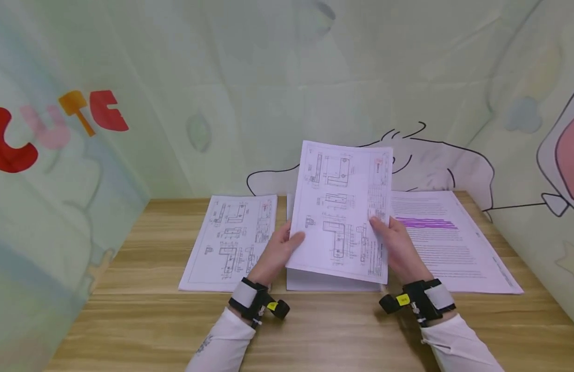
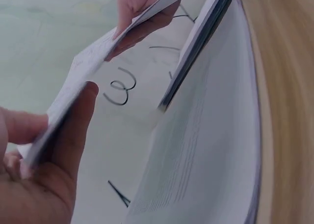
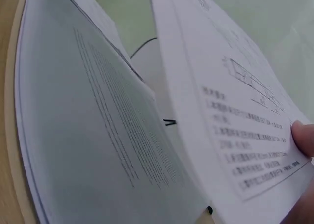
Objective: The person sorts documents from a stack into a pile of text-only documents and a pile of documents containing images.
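Both hands hold up a thin stack of paper (image 1: 342, 206) printed with technical drawings, raised above the middle of the table. My left hand (image 1: 275, 256) pinches its left edge, thumb on the printed face and fingers behind, as the left wrist view shows. On the opposite edge, my right hand (image 1: 400, 248) grips with the thumb on top; in the right wrist view only part of that thumb (image 3: 304, 138) shows at the edge. Under the raised sheets lies a middle paper stack (image 1: 333, 281), mostly hidden in the head view, with lines of print in the wrist views.
To the left lies another drawing stack (image 1: 205, 268) with similar figures. A text stack (image 1: 482, 248) crossed by purple marker strokes (image 1: 426, 223) lies to the right. The wooden table (image 1: 142, 320) ends at a printed cloth backdrop (image 1: 249, 93). Each wrist wears a strapped camera.
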Demonstrator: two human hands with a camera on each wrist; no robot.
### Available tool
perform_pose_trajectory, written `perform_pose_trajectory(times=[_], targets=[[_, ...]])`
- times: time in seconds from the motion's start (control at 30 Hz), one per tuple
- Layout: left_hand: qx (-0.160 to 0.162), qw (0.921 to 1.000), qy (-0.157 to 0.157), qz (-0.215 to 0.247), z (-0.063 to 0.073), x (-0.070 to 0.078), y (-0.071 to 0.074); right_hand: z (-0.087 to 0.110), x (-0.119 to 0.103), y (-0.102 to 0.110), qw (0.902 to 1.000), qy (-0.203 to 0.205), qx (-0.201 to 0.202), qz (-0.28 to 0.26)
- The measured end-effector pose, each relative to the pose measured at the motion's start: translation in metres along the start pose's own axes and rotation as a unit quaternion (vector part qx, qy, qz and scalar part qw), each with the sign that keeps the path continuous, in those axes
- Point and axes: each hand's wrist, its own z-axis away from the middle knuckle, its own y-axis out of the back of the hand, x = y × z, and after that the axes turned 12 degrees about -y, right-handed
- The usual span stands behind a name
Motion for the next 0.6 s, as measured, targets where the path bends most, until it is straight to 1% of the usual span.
perform_pose_trajectory(times=[0.13, 0.2, 0.27, 0.33, 0.4, 0.5, 0.6], targets=[[0.027, 0.9996, 0.000, 0.003, 0.005, 0.003, 0.019, 0.001, 0.001, -0.028, 0.9988, -0.015, 0.023, 0.042], [0.038, 0.9992, -0.001, -0.008, 0.008, 0.004, 0.028, 0.000, 0.001, -0.045, 0.9967, -0.018, 0.035, 0.070], [0.051, 0.9984, 0.001, -0.025, 0.012, 0.006, 0.037, -0.001, 0.001, -0.060, 0.9952, -0.015, 0.036, 0.090], [0.067, 0.9963, 0.001, -0.054, 0.015, 0.009, 0.048, -0.003, 0.001, -0.075, 0.9946, -0.003, 0.023, 0.102], [0.083, 0.9924, 0.006, -0.090, 0.018, 0.011, 0.059, -0.005, -0.001, -0.089, 0.9938, 0.011, -0.004, 0.111], [0.099, 0.9832, 0.013, -0.152, 0.021, 0.013, 0.078, -0.009, -0.005, -0.107, 0.9902, 0.029, -0.062, 0.122], [0.107, 0.9720, 0.016, -0.209, 0.025, 0.014, 0.096, -0.013, -0.006, -0.125, 0.9862, 0.034, -0.097, 0.129]])
